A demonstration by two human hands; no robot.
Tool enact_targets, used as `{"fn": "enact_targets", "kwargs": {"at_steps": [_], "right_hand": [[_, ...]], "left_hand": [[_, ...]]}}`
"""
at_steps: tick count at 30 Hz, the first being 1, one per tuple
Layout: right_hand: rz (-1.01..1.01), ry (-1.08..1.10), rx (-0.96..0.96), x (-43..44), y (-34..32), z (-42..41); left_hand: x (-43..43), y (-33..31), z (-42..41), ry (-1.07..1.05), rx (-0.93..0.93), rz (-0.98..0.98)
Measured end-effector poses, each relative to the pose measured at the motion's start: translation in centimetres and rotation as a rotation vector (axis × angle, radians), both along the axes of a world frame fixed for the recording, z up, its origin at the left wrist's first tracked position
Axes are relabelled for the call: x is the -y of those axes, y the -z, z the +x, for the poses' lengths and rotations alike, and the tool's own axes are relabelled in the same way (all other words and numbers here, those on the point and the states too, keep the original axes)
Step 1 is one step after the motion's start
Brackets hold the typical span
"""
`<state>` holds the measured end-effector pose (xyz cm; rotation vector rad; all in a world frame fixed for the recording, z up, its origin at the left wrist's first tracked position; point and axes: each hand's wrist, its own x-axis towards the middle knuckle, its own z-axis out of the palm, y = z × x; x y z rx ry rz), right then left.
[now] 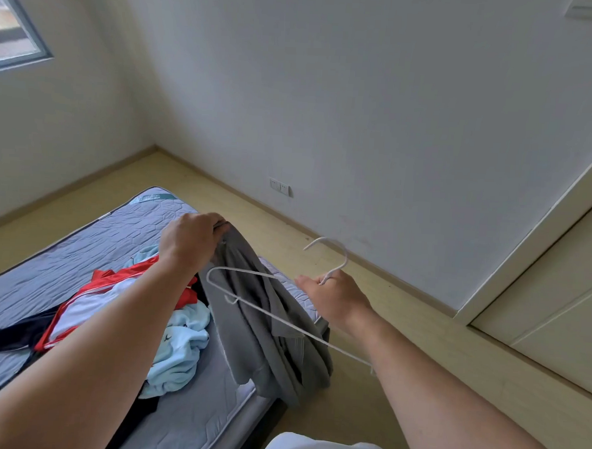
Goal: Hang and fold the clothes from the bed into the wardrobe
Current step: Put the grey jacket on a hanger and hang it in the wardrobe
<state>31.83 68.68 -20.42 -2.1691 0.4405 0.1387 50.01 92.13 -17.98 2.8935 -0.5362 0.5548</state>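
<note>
My left hand (pixel 189 237) grips the top of a grey garment (pixel 268 329), which hangs down over the corner of the bed (pixel 91 241). My right hand (pixel 335 295) holds a white wire hanger (pixel 249 304) by its neck, hook pointing up, with the frame crossing in front of the grey cloth. On the grey mattress lie a red and white garment (pixel 88 302), a light blue garment (pixel 182 342) and a dark one (pixel 11 336) in a loose pile. The wardrobe's pale sliding door (pixel 557 306) stands at the right.
Pale wood floor (pixel 401 350) runs between the bed and the white wall. A wall socket (pixel 280 187) sits low on the wall. A window (pixel 13 27) is at the upper left.
</note>
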Motion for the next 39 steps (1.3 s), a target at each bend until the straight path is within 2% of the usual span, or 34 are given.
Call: {"fn": "enact_targets", "kwargs": {"at_steps": [2, 12, 19, 24, 29, 33, 35, 39], "right_hand": [[0.032, 0.025, 0.03, 0.4, -0.2, 0.0], [-0.062, 0.092, 0.095, 0.2, 0.4, -0.4], [-0.098, 0.097, 0.053, -0.2, 0.9, 0.0], [-0.167, 0.18, 0.08, -0.4, 1.9, 0.2], [-0.006, 0.298, 0.126, 0.0, 2.1, 0.3], [0.014, 0.319, 0.193, 0.7, 1.3, 0.4], [-0.017, 0.35, 0.255, 1.1, 0.7, 0.8], [0.038, 0.432, 0.383, 1.6, -0.6, 0.9]], "left_hand": [[-0.3, 0.1, 0.1, 0.006, 0.0, 0.034], [0.3, 0.3, -0.8, -0.029, -0.027, 0.039], [4.4, -0.9, -3.3, 0.084, -0.212, -0.04], [7.7, -2.4, -5.9, 0.197, -0.319, -0.228], [9.2, -4.8, -7.7, 0.312, -0.324, -0.468], [9.1, -6.4, -8.0, 0.417, -0.407, -0.603], [8.6, -7.1, -7.9, 0.457, -0.519, -0.578], [7.6, -8.0, -7.5, 0.511, -0.723, -0.271]]}}
